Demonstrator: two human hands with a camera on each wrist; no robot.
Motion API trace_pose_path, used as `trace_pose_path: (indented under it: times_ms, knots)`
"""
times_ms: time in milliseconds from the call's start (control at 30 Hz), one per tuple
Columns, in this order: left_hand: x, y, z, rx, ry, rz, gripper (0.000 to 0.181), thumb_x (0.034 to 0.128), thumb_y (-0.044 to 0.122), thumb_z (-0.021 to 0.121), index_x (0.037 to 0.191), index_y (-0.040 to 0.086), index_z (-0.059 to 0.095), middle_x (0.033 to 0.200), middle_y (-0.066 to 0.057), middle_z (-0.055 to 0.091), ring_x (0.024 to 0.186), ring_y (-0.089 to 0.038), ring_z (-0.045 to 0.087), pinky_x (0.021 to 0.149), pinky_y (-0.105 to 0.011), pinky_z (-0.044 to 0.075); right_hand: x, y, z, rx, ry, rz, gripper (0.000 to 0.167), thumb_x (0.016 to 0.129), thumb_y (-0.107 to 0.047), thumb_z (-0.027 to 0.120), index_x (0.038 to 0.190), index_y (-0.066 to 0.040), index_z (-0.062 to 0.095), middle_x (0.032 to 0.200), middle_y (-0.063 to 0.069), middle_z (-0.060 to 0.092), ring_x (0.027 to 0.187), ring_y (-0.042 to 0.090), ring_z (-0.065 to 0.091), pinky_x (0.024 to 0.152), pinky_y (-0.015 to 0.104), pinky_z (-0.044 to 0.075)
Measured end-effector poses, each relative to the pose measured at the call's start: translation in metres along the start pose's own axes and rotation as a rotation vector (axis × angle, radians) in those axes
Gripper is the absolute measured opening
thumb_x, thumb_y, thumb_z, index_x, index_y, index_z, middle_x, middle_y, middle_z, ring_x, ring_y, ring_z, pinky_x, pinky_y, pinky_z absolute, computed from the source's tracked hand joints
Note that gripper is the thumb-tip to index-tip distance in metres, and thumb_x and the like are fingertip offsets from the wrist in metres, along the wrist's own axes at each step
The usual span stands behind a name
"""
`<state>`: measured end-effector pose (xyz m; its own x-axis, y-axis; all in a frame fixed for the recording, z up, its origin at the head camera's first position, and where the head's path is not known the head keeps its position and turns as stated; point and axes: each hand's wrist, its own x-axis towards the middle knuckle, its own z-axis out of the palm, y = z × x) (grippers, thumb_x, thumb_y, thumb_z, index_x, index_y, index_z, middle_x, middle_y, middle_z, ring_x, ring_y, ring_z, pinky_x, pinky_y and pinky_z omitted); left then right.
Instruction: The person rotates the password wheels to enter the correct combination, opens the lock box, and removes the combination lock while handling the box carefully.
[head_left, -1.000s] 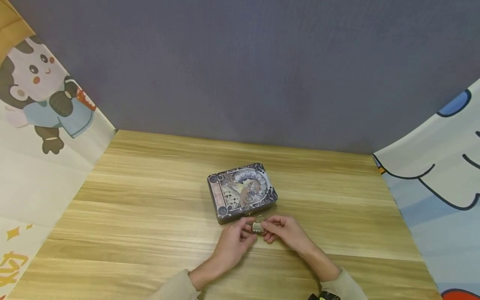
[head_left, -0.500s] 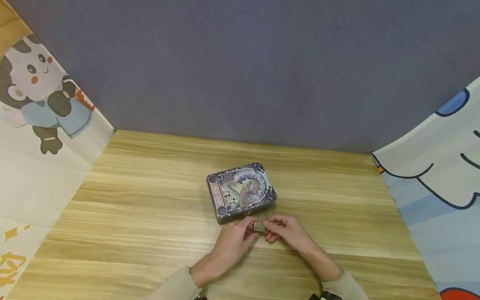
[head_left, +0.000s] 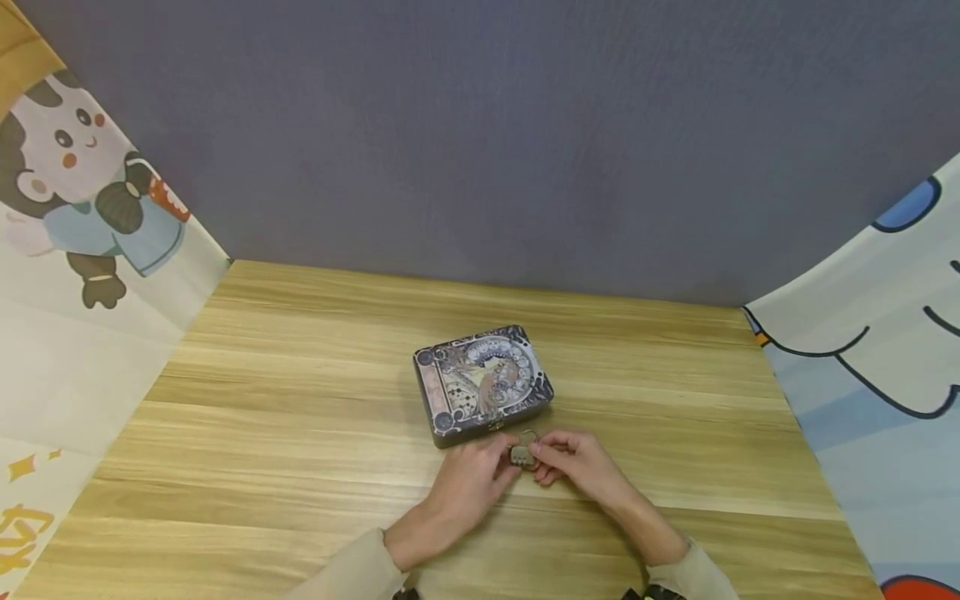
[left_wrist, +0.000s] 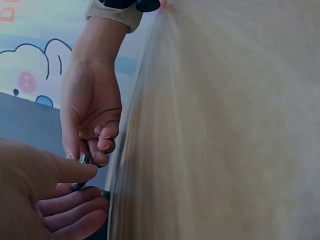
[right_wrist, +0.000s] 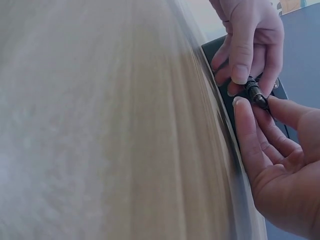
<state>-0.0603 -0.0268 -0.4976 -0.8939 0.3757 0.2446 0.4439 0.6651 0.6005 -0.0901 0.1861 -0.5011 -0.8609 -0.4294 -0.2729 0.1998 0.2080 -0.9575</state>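
Observation:
A small bronze-coloured combination padlock (head_left: pixel 522 456) is held between both hands, its shackle loop pointing up toward the box. My left hand (head_left: pixel 467 487) pinches its left side; in the left wrist view, thumb and fingers of that left hand (left_wrist: pixel 55 192) meet at the lock. From the other side my right hand (head_left: pixel 585 468) grips it between thumb and fingers. Edge-on in the right wrist view, the padlock (right_wrist: pixel 256 93) shows its ridged dials. Just beyond the hands lies a dark box (head_left: pixel 483 383) with an ornate printed lid, closed, with a small metal clasp (head_left: pixel 496 426) in front.
The wood-grain table (head_left: pixel 300 400) spreads around the box and hands. A grey panel (head_left: pixel 480 150) rises along its far edge. Printed cartoon sheets stand at the left side (head_left: pixel 112 333) and the right side (head_left: pixel 885 417).
Both hands and the padlock have shifted slightly to the right. The lock's dial face has tilted and looks darker now. The box stays in place on the table.

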Motion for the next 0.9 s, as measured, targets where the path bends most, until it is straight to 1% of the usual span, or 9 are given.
trace_pose_path:
  times_ms: [133,267,333,533,767,900]
  knots:
    - [0.001,0.002,0.000,0.068,0.006,0.025,0.031,0.0867,0.013,0.082,0.115,0.007,0.072,0.107,-0.007,0.077,0.089,-0.017,0.075,0.076,-0.024,0.064,0.000,0.001,-0.001,-0.016,-0.002,-0.007,0.033,0.102,-0.015,0.065,0.110,0.017,0.064,0.088,0.019,0.073,0.071,0.013,0.070,0.069,0.028,0.066]
    - [0.003,0.004,-0.001,0.119,-0.009,0.042,0.028,0.0885,0.016,0.081,0.114,0.008,0.072,0.109,-0.007,0.077,0.094,-0.020,0.075,0.081,-0.029,0.065,-0.001,0.000,-0.002,-0.042,0.003,-0.010,0.033,0.101,-0.016,0.065,0.110,0.016,0.065,0.088,0.022,0.073,0.071,0.014,0.070,0.069,0.028,0.066]
    - [0.004,0.005,-0.001,0.152,-0.013,0.057,0.027,0.0886,0.017,0.081,0.113,0.008,0.072,0.109,-0.006,0.077,0.094,-0.020,0.075,0.081,-0.030,0.065,-0.002,0.000,-0.004,-0.054,0.011,-0.009,0.032,0.101,-0.016,0.066,0.110,0.015,0.065,0.088,0.022,0.073,0.070,0.014,0.070,0.069,0.028,0.066]
    - [0.007,0.008,0.002,0.264,-0.028,0.100,0.027,0.0892,0.022,0.081,0.112,0.009,0.073,0.107,-0.004,0.076,0.093,-0.017,0.073,0.078,-0.027,0.064,-0.004,0.002,-0.008,-0.090,0.030,-0.020,0.031,0.101,-0.017,0.066,0.109,0.014,0.066,0.085,0.020,0.073,0.069,0.014,0.070,0.066,0.029,0.066]
    - [0.011,0.012,0.005,0.325,-0.058,0.111,0.028,0.0903,0.025,0.080,0.113,0.009,0.073,0.106,-0.003,0.074,0.092,-0.016,0.072,0.075,-0.025,0.063,-0.005,0.006,-0.012,-0.140,0.048,-0.041,0.029,0.101,-0.015,0.065,0.106,0.013,0.066,0.084,0.020,0.072,0.066,0.013,0.069,0.063,0.029,0.066]
    - [0.013,0.013,0.007,0.355,-0.060,0.121,0.028,0.0902,0.026,0.080,0.112,0.010,0.073,0.105,-0.002,0.075,0.091,-0.015,0.072,0.071,-0.024,0.063,-0.005,0.006,-0.014,-0.183,0.066,-0.040,0.027,0.101,-0.016,0.066,0.104,0.011,0.068,0.083,0.017,0.072,0.063,0.010,0.065,0.054,0.025,0.062]
